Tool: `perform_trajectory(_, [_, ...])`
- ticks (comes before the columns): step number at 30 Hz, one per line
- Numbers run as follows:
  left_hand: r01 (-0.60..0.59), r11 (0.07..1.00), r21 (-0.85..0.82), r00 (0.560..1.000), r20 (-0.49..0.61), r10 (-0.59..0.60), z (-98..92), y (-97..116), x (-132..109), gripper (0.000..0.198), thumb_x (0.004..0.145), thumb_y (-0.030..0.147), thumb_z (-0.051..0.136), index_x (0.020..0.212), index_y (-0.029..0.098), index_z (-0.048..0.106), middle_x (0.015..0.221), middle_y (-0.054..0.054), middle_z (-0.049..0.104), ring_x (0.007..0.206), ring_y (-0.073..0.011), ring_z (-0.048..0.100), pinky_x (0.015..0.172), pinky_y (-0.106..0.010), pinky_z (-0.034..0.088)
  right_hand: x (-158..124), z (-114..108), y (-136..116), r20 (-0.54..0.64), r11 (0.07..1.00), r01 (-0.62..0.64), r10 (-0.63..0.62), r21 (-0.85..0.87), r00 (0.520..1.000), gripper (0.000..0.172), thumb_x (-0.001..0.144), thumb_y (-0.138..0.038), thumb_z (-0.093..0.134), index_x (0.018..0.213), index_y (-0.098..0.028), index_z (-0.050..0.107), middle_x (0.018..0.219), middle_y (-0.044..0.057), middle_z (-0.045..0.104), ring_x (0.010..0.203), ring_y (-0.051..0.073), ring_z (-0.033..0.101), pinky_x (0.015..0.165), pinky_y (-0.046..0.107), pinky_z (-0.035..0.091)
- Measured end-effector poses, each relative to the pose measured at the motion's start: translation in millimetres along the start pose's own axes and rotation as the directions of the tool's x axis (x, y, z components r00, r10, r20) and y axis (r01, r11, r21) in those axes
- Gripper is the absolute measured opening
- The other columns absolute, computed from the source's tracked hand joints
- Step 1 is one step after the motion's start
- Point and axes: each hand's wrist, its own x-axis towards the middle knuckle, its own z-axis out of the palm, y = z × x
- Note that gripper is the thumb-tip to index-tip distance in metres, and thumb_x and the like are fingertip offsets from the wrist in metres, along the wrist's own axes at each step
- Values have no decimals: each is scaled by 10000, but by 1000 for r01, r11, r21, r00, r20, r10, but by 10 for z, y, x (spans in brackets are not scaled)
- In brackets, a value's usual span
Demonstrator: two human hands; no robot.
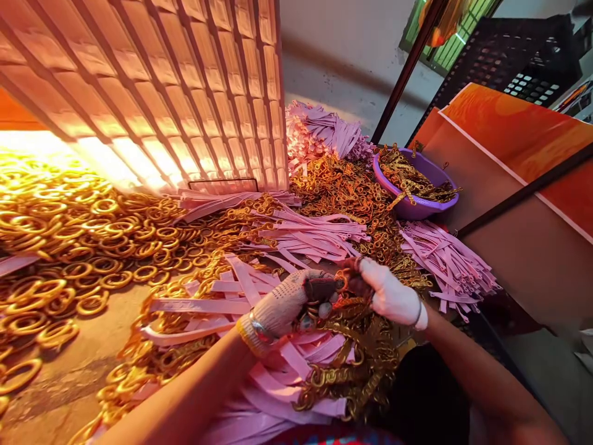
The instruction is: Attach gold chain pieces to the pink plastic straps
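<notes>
My left hand [296, 301], in a beige dotted glove with a yellow cuff and dark fingertips, is closed round several small gold pieces. One small gold ring [341, 282] shows at its fingertips. Close to that ring, my right hand [391, 294], in a white glove with dark fingertips, is closed in a pinch; what lies between its fingers is hidden. Below both hands hang or lie gold chain pieces [365, 346] with clasps. Pink straps [301, 364] lie under and beside my left hand, among more gold rings.
Large gold rings [97, 241] cover the surface at left. A ribbed plastic crate [199, 93] stands behind them. A purple basin [426, 209] holds gold chain pieces. More pink straps [449, 259] lie at right, beside an orange-topped board [523, 136] and a dark bar [523, 191].
</notes>
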Motion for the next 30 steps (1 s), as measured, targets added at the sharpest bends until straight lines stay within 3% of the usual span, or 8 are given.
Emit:
perform_trajectory(5, [-7,1000,7,1000,-14,7,-39,-52,43,445,746,559,694,622,144,590,490,-10,549,312,-56,368,300,-172,270,142,220,-146,48,990,-24,31,-140,998,311,874,-234,588,1179,-171,592,1072,101,646,955,214,584,879,325,460])
perform_trajectory(13, [-154,971,181,984,-59,168,-10,21,1,311,743,442,733,751,153,619,471,21,571,353,-73,445,337,-151,312,90,29,-228,166,892,-133,223,-431,961,165,854,-208,564,992,-192,654,906,56,693,826,183,606,761,260,411])
perform_trajectory(15, [-147,978,149,988,-24,152,-10,29,4,280,744,404,737,752,150,619,466,27,564,351,-67,439,328,-141,305,87,37,-275,188,899,-124,220,-420,957,148,845,-213,573,963,-203,661,882,44,696,808,178,606,744,254,406])
perform_trajectory(18, [-45,995,-87,998,-49,41,-20,0,55,254,790,398,692,780,164,593,480,35,552,324,-56,399,291,-129,270,48,185,-306,17,925,-179,196,-335,981,127,848,-236,589,941,-187,661,911,68,699,829,188,600,753,263,415])
perform_trajectory(22, [37,932,-360,988,-125,-88,5,-38,123,243,738,324,724,754,171,535,549,40,541,372,-45,441,313,-111,313,1,351,-196,-162,971,-234,240,55,957,187,902,-338,567,903,-178,663,826,38,696,767,182,577,691,260,436])
perform_trajectory(25, [77,990,-118,994,-71,-86,31,73,173,302,777,438,673,752,162,554,520,45,493,334,-35,358,302,-135,286,-2,193,34,-222,925,-217,293,313,930,276,912,-403,545,830,-165,659,735,3,657,713,163,547,654,252,429])
perform_trajectory(27, [29,959,281,993,-114,4,24,260,295,359,835,514,588,816,156,594,529,33,507,333,-49,367,319,-165,311,-10,11,222,-363,895,-175,336,410,869,291,892,-419,552,835,-153,655,751,4,643,721,155,533,678,256,428])
perform_trajectory(30, [7,614,789,942,-212,261,-39,654,727,373,924,483,483,939,147,645,593,5,570,410,-88,476,391,-201,373,-34,-171,445,-475,871,-133,378,472,795,260,856,-401,563,823,-154,639,741,-2,611,709,143,502,667,250,408])
